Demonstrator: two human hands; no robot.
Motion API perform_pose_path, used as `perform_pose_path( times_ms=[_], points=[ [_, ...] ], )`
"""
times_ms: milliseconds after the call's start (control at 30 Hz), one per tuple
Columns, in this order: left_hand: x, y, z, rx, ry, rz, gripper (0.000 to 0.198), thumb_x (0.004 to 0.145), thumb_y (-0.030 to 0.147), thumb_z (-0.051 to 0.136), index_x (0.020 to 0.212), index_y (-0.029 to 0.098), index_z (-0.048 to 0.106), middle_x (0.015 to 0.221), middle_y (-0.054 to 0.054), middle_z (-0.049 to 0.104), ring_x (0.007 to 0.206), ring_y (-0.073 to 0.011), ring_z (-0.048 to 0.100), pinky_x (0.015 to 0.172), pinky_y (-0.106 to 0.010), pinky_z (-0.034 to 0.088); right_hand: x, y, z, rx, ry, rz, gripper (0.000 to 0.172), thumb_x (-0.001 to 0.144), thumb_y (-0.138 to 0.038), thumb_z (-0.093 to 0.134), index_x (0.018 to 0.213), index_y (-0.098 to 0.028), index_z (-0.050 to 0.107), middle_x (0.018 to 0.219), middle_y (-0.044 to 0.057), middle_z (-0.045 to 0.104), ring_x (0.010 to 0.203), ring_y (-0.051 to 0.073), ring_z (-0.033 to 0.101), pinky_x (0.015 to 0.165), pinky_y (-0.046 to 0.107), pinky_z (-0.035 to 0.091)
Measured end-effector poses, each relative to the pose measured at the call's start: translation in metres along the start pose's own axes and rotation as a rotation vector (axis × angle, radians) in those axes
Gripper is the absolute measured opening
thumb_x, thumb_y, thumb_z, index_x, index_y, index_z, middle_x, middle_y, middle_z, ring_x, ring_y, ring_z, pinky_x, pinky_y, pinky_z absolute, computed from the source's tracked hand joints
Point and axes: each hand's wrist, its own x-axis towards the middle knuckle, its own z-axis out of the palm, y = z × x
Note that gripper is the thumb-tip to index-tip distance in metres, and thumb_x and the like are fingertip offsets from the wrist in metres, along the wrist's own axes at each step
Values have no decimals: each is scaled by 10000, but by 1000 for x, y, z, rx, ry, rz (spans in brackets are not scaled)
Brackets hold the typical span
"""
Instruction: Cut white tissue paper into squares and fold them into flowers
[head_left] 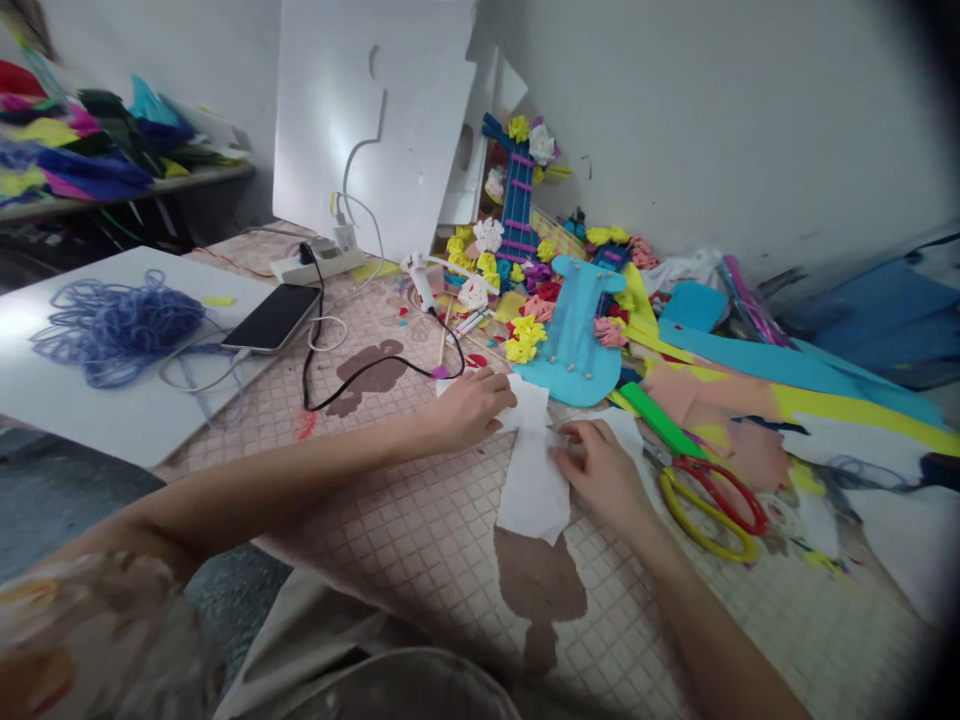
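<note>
A white paper cut-out (534, 485) with a long lower part lies on the table in front of me. My left hand (472, 410) is at its upper left, with bent fingers closed on the paper there. At its right edge, my right hand (604, 470) has thumb and forefinger curled in at the paper. The fingertips of both hands are partly hidden. Just beyond stands a light-blue guitar-shaped piece (574, 335) with strings. Scissors (712, 505) with red and yellow handles lie right of my right hand.
A glue gun (420, 285) with a black cord (360, 370) lies behind my left hand. To the left are a phone (274, 318) on a charging cable and tangled blue yarn (127, 325) on a white board (97, 410). Paper flowers, a dark-blue guitar neck (517, 200) and coloured scraps fill the back.
</note>
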Motion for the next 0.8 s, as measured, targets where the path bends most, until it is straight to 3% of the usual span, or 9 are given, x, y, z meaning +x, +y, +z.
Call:
perform_pose_path(
  times_ms=[100, 200, 400, 567, 700, 767, 800],
  points=[
    [4, 0, 6, 22, -18, -12, 242, 757, 137, 567, 996, 141, 603, 1048, -89, 580, 1009, -219, 513, 890, -356, 402, 2, -3, 3, 15, -40, -16, 72, 797, -276, 513, 811, -206, 523, 859, 42, 548, 649, 166, 555, 590, 297, 421],
    [4, 0, 10, 13, -10, -23, 234, 764, 142, 549, 991, 140, 606, 1033, -82, 591, 988, -208, 526, 881, -339, 408, 2, -2, 0, 81, -46, 17, 73, 799, -268, 519, 754, -216, 493, 741, 7, 554, 580, 149, 531, 545, 279, 394],
    [3, -1, 11, -10, 38, -30, 185, 829, 177, 463, 909, 139, 626, 956, -84, 622, 905, -189, 554, 816, -314, 428, 5, 35, -30, 209, -8, 76, 182, 817, -334, 518, 967, -232, 532, 726, 9, 607, 602, 171, 573, 532, 282, 419],
    [4, -4, 12, -28, 77, -26, 220, 865, 194, 421, 842, 130, 630, 889, -81, 634, 852, -173, 564, 798, -294, 432, 16, 69, -62, 38, -151, 61, 265, 832, -367, 496, 1049, -241, 581, 751, 26, 635, 632, 197, 586, 547, 304, 426],
    [4, -4, 10, -49, 154, -20, 226, 870, 182, 414, 825, 128, 629, 853, -78, 639, 827, -168, 565, 772, -291, 433, 22, 70, -64, -153, 131, 10, 286, 804, -343, 525, 1039, -199, 601, 984, 111, 630, 723, 233, 582, 667, 384, 448],
    [4, -2, 4, -126, 235, -39, 219, 866, 177, 419, 831, 128, 629, 849, -73, 641, 810, -157, 567, 738, -278, 432, 21, 58, -58, -68, 251, 19, 281, 811, -352, 533, 1042, -205, 600, 1019, 122, 616, 736, 224, 583, 699, 390, 454],
    [4, 0, 0, -200, 281, -59, 208, 862, 181, 428, 838, 130, 629, 847, -68, 641, 793, -146, 567, 717, -264, 432, 19, 48, -54, 46, 241, 48, 279, 820, -366, 534, 1049, -220, 595, 1001, 113, 622, 717, 208, 585, 676, 370, 463]
  ],
)
